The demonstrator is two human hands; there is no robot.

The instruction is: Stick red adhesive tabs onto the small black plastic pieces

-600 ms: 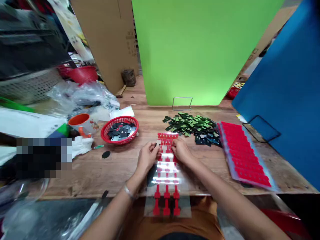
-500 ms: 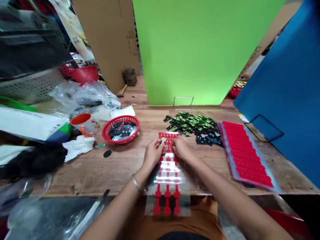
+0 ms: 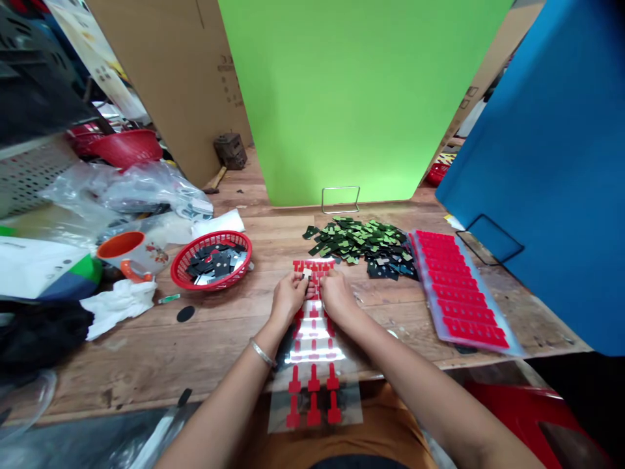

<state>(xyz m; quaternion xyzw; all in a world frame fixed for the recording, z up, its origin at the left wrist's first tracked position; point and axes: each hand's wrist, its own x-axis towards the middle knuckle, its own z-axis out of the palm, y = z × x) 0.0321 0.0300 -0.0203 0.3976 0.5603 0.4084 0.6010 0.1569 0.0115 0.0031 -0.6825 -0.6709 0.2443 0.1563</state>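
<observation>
A clear plastic sheet [image 3: 315, 372] with rows of red T-shaped pieces lies lengthwise in front of me, its near end hanging over the table edge. Over its far part, my left hand [image 3: 289, 296] pinches a small dark piece [image 3: 307, 274] with a pale patch. Close beside it, my right hand [image 3: 338, 296] has its fingers drawn together on the red pieces; whatever they may hold is hidden. Just beyond the hands spreads a heap of small black and green pieces [image 3: 364, 238].
Left stand a red basket [image 3: 178, 273] of dark pieces, an orange-lined mug [image 3: 141, 257] and crumpled tissue [image 3: 122, 303]. To the right lies a stack of sheets with red pieces [image 3: 461, 293]. A green board [image 3: 366, 98] and a blue board [image 3: 541, 163] rise behind.
The view has shifted, so the table things appear farther left. Both hands stay at the far part of the sheet, with the small dark piece still in the left fingers.
</observation>
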